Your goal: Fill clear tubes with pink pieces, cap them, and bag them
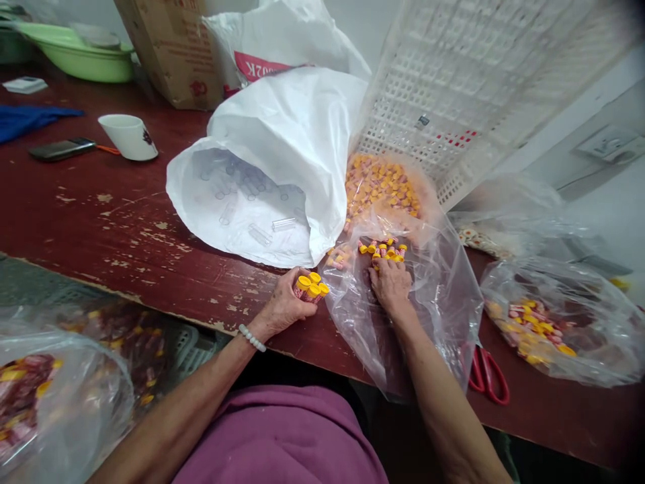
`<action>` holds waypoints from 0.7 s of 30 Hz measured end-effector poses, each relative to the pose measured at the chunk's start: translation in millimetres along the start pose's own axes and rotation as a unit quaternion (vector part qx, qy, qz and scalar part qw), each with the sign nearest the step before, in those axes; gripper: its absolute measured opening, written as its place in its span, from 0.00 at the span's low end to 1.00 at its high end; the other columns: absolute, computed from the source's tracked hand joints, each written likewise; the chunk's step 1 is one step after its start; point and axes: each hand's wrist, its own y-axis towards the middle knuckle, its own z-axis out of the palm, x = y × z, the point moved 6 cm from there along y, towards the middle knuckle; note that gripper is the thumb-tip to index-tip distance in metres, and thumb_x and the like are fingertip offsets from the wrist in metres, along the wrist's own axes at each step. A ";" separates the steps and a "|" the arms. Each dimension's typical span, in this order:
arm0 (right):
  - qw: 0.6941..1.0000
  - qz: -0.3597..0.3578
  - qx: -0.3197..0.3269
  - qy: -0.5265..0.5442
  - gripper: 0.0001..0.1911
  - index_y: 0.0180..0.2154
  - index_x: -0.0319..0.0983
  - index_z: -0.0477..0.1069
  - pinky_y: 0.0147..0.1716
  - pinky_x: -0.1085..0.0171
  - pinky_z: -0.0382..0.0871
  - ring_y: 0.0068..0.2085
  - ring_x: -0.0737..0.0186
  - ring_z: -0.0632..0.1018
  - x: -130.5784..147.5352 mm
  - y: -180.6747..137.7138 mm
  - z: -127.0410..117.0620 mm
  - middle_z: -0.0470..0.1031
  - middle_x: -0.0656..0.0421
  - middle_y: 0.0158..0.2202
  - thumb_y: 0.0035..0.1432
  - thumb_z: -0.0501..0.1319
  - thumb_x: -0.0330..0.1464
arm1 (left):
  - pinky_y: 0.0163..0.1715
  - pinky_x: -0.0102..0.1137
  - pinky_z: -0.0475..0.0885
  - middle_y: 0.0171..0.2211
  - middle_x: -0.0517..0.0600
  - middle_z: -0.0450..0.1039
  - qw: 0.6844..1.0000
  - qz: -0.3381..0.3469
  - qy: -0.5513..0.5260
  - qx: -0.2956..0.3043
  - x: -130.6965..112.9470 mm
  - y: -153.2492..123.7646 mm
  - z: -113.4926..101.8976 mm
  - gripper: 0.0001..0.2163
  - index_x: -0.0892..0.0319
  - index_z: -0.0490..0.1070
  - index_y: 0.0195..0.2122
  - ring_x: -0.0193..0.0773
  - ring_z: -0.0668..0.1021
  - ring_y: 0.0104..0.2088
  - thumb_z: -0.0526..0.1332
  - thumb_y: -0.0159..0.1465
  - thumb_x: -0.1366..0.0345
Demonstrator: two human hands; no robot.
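My left hand (pixel 287 302) rests on the dark red table (pixel 101 215) and is closed round a small bunch of yellow-capped tubes (pixel 311 285). My right hand (pixel 390 282) reaches into a clear plastic bag (pixel 433 302), fingers bent over a few more yellow-capped tubes (pixel 383 250). Farther in the bag lies a heap of the same pink and yellow tubes (pixel 380 185). A white bag (pixel 282 154) just left of it holds several empty clear tubes.
A white plastic crate (pixel 478 74) leans at the back right. Red scissors (pixel 486 376) lie near the front edge, beside another bag of tubes (pixel 554 323). A white cup (pixel 128 136), a phone (pixel 60 148), a green basin (pixel 80 54) and a cardboard box (pixel 171 47) stand at the back left.
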 end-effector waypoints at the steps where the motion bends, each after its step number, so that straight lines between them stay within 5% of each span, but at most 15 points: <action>1: 0.999 0.011 -0.013 0.030 0.15 0.42 0.37 0.71 0.41 0.55 0.64 0.46 0.48 0.70 1.2 -2.9 -4.1 0.74 0.46 0.43 0.61 0.52 0.37 | 0.24 0.24 0.70 0.31 0.45 0.71 1.000 0.009 0.001 0.004 -0.2 0.4 0.9 0.20 0.60 0.63 0.36 0.32 0.73 0.28 0.63 0.41 0.76; 4: 0.974 0.023 -0.055 0.221 0.16 0.42 0.37 0.71 0.38 0.59 0.66 0.38 0.57 0.74 15.5 -16.2 -31.9 0.75 0.51 0.39 0.62 0.51 0.40 | 0.29 0.26 0.71 0.33 0.46 0.71 0.998 0.044 0.024 0.023 -3.2 0.7 5.2 0.19 0.60 0.63 0.36 0.34 0.74 0.31 0.63 0.42 0.75; 8: 0.900 -0.141 -0.056 0.409 0.10 0.41 0.40 0.71 0.44 0.61 0.68 0.42 0.62 0.74 67.3 -39.3 -82.6 0.74 0.56 0.40 0.62 0.54 0.35 | 0.30 0.27 0.68 0.32 0.46 0.70 0.989 0.097 0.107 0.046 -11.8 -2.5 12.4 0.18 0.60 0.63 0.37 0.34 0.72 0.30 0.62 0.44 0.74; 13: 0.875 -0.272 0.003 0.401 0.12 0.47 0.41 0.69 0.47 0.59 0.68 0.46 0.61 0.74 109.1 -57.9 -104.0 0.74 0.55 0.44 0.62 0.54 0.30 | 0.26 0.26 0.62 0.27 0.43 0.65 0.966 0.159 0.194 0.065 -23.5 -9.9 19.2 0.14 0.60 0.63 0.33 0.30 0.67 0.26 0.60 0.45 0.75; 17: 0.872 -0.219 -0.001 0.437 0.20 0.55 0.42 0.61 0.46 0.59 0.69 0.47 0.61 0.74 102.8 -56.0 -103.2 0.71 0.53 0.50 0.61 0.54 0.30 | 0.26 0.26 0.62 0.27 0.43 0.65 0.969 0.148 0.184 0.069 -24.1 -11.2 18.0 0.13 0.60 0.62 0.33 0.30 0.66 0.27 0.59 0.46 0.75; 21: 0.884 -0.224 -0.042 0.408 0.20 0.47 0.42 0.67 0.55 0.53 0.62 0.57 0.58 0.66 100.8 -62.6 -99.7 0.66 0.54 0.54 0.55 0.50 0.21 | 0.26 0.25 0.62 0.27 0.43 0.65 0.974 0.141 0.163 0.070 -21.5 -12.9 17.2 0.14 0.60 0.62 0.33 0.30 0.66 0.27 0.60 0.45 0.75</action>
